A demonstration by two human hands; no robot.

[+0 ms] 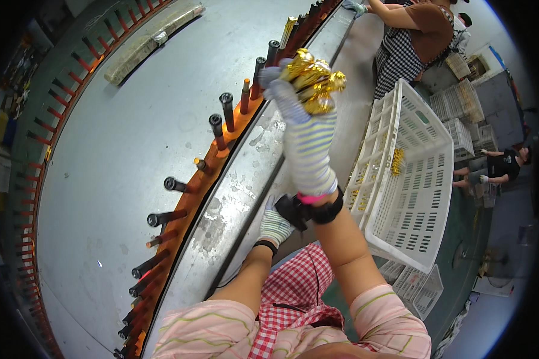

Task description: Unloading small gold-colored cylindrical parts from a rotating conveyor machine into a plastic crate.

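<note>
"Gold foil bunch (317,78)! Where is it?"

"Up in the person's right hand (286,99). It shows near the row of dark pegs (227,111), over on the side of the grey metal ledge (221,224)."

"Is that hand wide?"

"No, the gloved fingers are curled round the bunch. It's blurry there, so nobody can count the shiny bits."

"And the left hand (275,226)?"

"Down low, by the ledge. The tips are hard to see, so nobody can tell if it holds something."

"How should the person hold the bunch well?"

"Snug but soft, probably. A big squeeze might crumple the foil, and a floppy hold might let a bit slip out."

"What about those pegs?"

"They stick up close by. It seems smart to keep the bunch up high, so nothing snags. The black wristband (329,209) should stay clear of them too."

"And the white crate (395,256)?"

"It's at the person's right, with more gold pieces (397,161) showing in it. Going slowly near its rim would help, so nothing gets bumped. If bits start sliding, the left hand could come and help."
</note>
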